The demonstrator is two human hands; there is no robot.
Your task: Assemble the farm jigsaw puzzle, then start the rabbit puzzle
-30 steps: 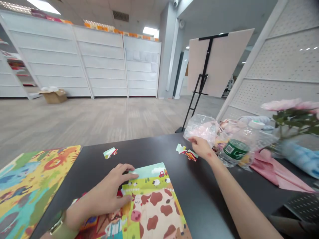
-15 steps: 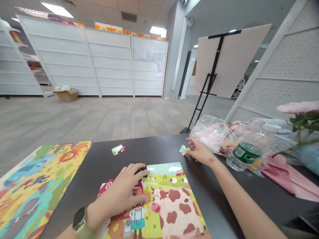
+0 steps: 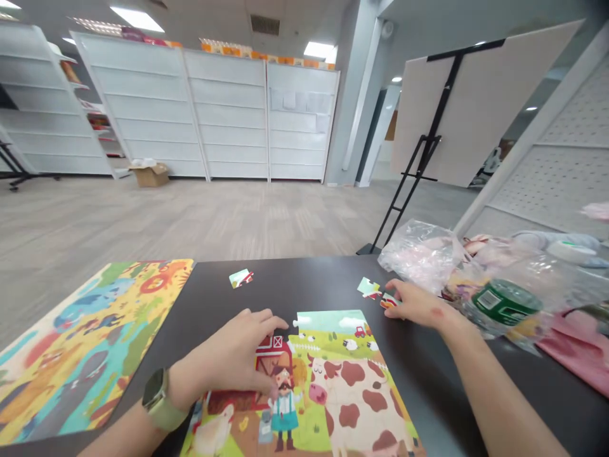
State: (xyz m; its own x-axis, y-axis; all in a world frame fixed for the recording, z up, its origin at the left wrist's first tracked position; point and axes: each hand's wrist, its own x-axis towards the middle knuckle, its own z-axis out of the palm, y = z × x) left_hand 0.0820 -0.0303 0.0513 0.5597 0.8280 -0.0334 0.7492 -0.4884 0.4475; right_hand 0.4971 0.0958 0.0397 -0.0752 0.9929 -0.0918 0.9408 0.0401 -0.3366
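On the desk (image 3: 223,304), the left hand (image 3: 238,358) lies flat, released, on the farm puzzle (image 3: 323,387). At two o'clock, the right hand (image 3: 419,303) fingers loose pieces (image 3: 375,291). The bottle's green label (image 3: 504,303) is unreadable.

Your right hand (image 3: 419,304) has drawn back from the plastic bag (image 3: 421,254) and now lies flat over the loose pieces (image 3: 378,293) on the bench. Your left hand (image 3: 238,358) has slid down the farm puzzle (image 3: 333,381), baring the red barn (image 3: 271,346) under its fingertips.
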